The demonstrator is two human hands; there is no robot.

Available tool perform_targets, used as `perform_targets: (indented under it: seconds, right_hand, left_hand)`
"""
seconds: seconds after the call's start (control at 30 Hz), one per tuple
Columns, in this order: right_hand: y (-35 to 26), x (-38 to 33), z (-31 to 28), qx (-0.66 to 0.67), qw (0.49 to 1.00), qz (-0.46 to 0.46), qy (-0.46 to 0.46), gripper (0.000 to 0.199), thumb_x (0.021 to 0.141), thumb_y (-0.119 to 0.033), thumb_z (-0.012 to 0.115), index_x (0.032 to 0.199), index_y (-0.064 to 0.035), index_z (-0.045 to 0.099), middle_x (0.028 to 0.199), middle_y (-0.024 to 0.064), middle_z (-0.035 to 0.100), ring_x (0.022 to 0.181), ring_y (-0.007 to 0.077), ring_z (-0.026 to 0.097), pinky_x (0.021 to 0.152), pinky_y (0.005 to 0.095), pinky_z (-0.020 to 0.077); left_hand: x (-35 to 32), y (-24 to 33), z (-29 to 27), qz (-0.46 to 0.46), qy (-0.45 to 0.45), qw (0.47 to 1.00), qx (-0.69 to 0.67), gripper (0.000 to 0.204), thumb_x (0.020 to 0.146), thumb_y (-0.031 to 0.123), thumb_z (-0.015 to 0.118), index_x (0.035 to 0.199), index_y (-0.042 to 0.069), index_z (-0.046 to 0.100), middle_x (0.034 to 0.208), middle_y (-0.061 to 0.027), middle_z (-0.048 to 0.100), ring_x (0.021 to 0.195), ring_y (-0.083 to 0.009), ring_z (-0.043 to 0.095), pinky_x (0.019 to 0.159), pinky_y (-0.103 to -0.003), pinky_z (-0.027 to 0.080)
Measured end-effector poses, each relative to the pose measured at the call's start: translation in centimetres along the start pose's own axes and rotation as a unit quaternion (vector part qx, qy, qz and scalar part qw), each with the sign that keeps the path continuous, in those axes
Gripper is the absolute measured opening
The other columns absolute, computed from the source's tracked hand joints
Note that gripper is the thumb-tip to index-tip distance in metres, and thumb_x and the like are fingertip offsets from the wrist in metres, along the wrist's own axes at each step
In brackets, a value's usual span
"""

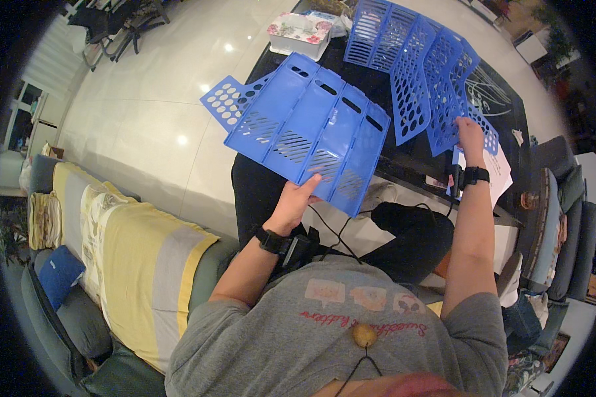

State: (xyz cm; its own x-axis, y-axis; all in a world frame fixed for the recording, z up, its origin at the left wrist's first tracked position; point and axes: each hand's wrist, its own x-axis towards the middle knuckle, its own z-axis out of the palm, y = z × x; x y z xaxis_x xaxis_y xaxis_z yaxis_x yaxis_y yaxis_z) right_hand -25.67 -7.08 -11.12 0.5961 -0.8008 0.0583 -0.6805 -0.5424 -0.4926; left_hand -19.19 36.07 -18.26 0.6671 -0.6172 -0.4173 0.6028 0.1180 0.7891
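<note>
My left hand (294,200) grips the near edge of a large blue plastic panel (311,129) with several ribbed sections and slanted slots, holding it up in front of me. A perforated blue piece (226,99) sticks out at its far left corner. My right hand (470,134) rests on the near end of several blue perforated divider panels (422,73) lying fanned out on the dark glass table (503,99). Both wrists wear black bands.
A white box with a floral lid (299,33) stands at the table's far end. A white paper sheet (496,169) lies under my right hand. A sofa with a yellow and grey cover (132,245) runs along my left. Glossy white floor (152,112) lies beyond.
</note>
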Motion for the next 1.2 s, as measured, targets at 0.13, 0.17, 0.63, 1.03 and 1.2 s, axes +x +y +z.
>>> perform_targets:
  seconds: [0.13,0.17,0.63,1.03,1.2]
  right_hand:
    - [-0.8,0.2,-0.5,0.030,0.999,0.010,-0.009,0.039,0.086,-0.038,0.051,0.081,-0.0012,0.063,0.062,0.0120,0.059,0.049,0.0241,0.059,0.051,0.0355,0.0482]
    - [-1.1,0.1,-0.6,0.023,1.000,-0.007,-0.005,0.039,0.086,-0.038,0.051,0.081,-0.0011,0.063,0.062,0.0120,0.059,0.049,0.0242,0.059,0.051,0.0355,0.0485]
    - [0.4,-1.7,1.9,-0.003,1.000,-0.017,0.011,0.037,0.086,-0.038,0.053,0.089,-0.0029,0.066,0.067,0.0125,0.065,0.058,0.0268,0.064,0.051,0.0359,0.0504]
    - [4.1,-4.0,4.4,-0.013,0.998,-0.055,-0.004,0.036,0.086,-0.037,0.056,0.092,-0.0039,0.067,0.080,0.0180,0.066,0.077,0.0336,0.064,0.069,0.0398,0.0488]
    - [4.5,-4.2,3.7,0.023,0.996,-0.083,-0.013,0.034,0.084,-0.035,0.057,0.096,-0.0054,0.067,0.086,0.0191,0.066,0.084,0.0350,0.064,0.072,0.0390,0.0489]
  left_hand:
    - [0.7,-1.1,0.7,-0.019,-0.008,0.999,-0.031,0.037,0.092,0.025,0.056,0.123,0.006,0.052,0.116,-0.0070,0.058,0.101,-0.0189,0.057,0.084,-0.035,0.049]
    - [0.9,-1.4,0.9,-0.024,-0.007,0.999,-0.036,0.037,0.092,0.025,0.056,0.123,0.006,0.051,0.117,-0.0069,0.057,0.101,-0.0191,0.057,0.084,-0.035,0.048]
    - [-0.6,-2.3,-0.1,0.084,0.094,0.992,0.011,0.037,0.091,0.024,0.058,0.123,0.007,0.053,0.114,-0.0039,0.059,0.101,-0.0141,0.055,0.078,-0.028,0.047]
    - [-0.5,0.5,0.9,0.374,0.059,0.625,0.682,0.050,0.079,0.001,0.050,0.128,0.000,0.043,0.121,-0.0195,0.056,0.092,-0.0306,0.064,0.068,-0.036,0.054]
    - [-0.5,0.4,1.4,0.331,0.052,0.614,0.714,0.049,0.079,0.004,0.050,0.128,0.006,0.047,0.121,-0.0161,0.058,0.096,-0.0304,0.064,0.070,-0.035,0.055]
